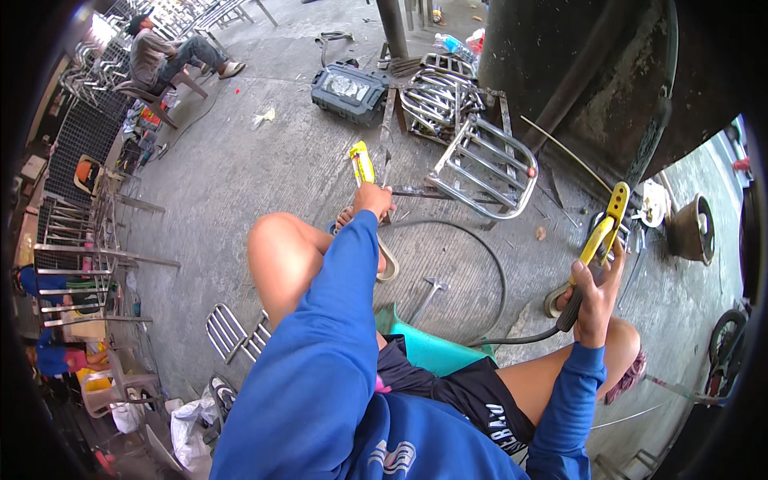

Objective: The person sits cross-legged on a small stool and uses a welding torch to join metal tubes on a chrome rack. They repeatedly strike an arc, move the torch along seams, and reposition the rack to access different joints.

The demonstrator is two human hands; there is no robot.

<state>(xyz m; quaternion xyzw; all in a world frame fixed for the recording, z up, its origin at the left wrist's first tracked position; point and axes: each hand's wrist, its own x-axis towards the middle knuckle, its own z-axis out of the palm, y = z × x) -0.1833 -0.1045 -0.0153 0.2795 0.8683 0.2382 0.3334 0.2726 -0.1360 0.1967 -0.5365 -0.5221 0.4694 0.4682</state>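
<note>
The right hand (594, 294) has its fingers (614, 264) curled tight round the black grip of a yellow welding clamp (606, 225), a thick rubber cable (488, 264) trailing from its base across the rough concrete floor (240, 176). The left hand (373, 198) is closed round a yellow-handled tool (362, 162) — held low, beside a thin steel bar (416, 192). Just beyond lies a shiny tubular metal rack (484, 166), curved at the corners — a hammer (429, 294) rests between the knees
</note>
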